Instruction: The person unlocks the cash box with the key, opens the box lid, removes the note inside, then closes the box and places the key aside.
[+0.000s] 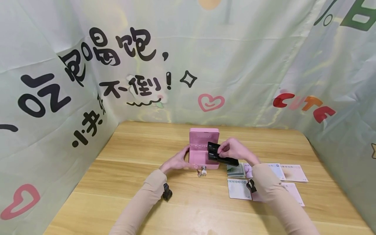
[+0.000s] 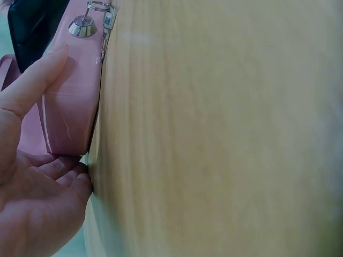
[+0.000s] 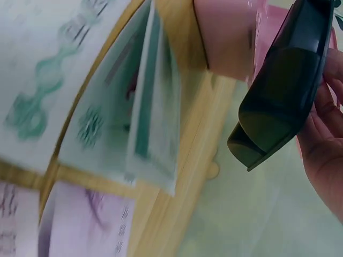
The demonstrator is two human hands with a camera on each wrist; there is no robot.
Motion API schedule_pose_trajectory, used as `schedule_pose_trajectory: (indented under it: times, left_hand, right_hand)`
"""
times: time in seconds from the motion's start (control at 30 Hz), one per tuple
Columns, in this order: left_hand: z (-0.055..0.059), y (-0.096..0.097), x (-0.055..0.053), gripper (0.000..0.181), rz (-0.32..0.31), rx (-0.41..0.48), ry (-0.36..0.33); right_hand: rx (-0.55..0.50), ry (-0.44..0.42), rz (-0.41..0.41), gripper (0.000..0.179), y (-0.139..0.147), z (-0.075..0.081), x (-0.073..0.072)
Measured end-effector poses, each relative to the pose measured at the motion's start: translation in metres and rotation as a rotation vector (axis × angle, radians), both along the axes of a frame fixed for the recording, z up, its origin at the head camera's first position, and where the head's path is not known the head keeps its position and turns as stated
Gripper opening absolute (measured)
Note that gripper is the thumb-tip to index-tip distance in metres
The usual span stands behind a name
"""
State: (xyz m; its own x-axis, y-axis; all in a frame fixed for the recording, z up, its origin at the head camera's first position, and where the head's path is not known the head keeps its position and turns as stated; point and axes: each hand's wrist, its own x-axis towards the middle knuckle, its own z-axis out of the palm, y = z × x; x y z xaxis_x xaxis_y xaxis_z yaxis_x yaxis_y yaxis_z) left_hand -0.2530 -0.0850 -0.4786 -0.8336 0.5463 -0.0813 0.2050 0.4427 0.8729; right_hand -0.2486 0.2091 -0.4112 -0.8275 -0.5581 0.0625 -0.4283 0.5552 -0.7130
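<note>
A pink metal cash box stands on the table with its lid raised. My left hand grips its left end; in the left wrist view the thumb lies on the front wall while the other fingers curl at the side. Keys on a ring hang from the front lock. Between thumb and fingers, my right hand holds a black tray with rounded hollows, tilted over the box's right side. The right wrist view shows the tray from its end.
Right of the box lie rows of paper banknotes, among them a folded green note, a purple note, a bluish note and a pink note. My right forearm covers some. A printed curtain surrounds the wooden table.
</note>
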Motion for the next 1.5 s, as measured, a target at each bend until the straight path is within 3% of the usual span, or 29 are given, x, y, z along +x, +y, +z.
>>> schedule_pose_trajectory:
  times: [0.7,1.1,1.5]
  left_hand:
    - [-0.001,0.001,0.001,0.111,0.005,-0.01,0.021]
    - [0.0,0.001,0.001,0.107,0.003,0.036,0.016]
    - [-0.001,0.002,0.001,0.105,-0.01,0.038,0.02]
  right_hand:
    - [0.013,0.073,0.035,0.004,-0.046,-0.001,-0.01]
    - [0.028,0.142,0.063,0.004,-0.062,-0.001,-0.014]
    - [0.036,0.171,0.047,0.01,-0.071,-0.013,-0.016]
